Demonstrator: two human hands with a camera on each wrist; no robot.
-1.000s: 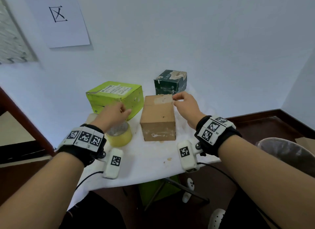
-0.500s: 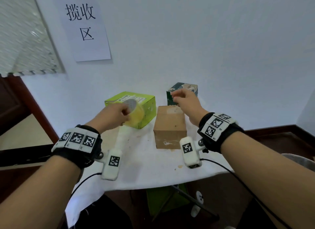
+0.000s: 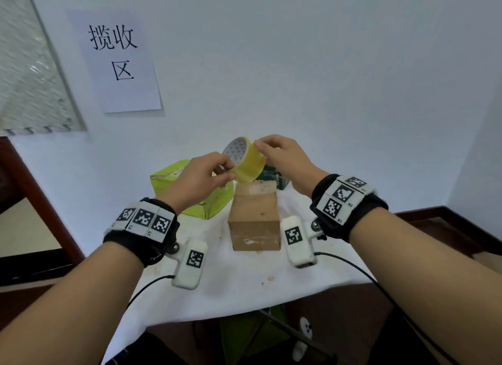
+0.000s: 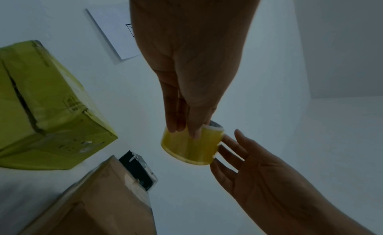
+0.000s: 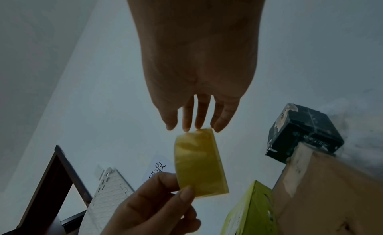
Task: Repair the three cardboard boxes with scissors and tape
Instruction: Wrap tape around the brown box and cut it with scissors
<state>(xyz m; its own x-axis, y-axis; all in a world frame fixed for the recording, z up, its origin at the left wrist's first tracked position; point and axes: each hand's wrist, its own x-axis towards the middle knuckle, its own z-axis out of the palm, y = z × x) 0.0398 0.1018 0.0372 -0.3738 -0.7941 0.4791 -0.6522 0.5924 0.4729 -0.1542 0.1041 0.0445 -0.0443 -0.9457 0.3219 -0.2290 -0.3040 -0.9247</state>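
A yellow tape roll (image 3: 248,165) is held in the air above the brown cardboard box (image 3: 255,212). My left hand (image 3: 225,171) grips the roll by its rim, thumb on the outside. My right hand (image 3: 264,148) touches the roll's upper edge with straight fingertips (image 5: 199,125). The lime-green box (image 3: 212,204) stands left of the brown one, and the dark green box (image 3: 274,177) behind it, partly hidden by the roll and my hands. All three stand on the white-covered table (image 3: 244,283). No scissors are in view.
The table is small and stands against the white wall, with its front edge near my wrists. A paper sign (image 3: 122,60) hangs on the wall, and a dark wooden frame (image 3: 32,190) stands at the left. Folding legs and something green show under the table.
My left hand lifted the tape roll off the table to above the brown box. My right hand left that box's top and came up to the roll.
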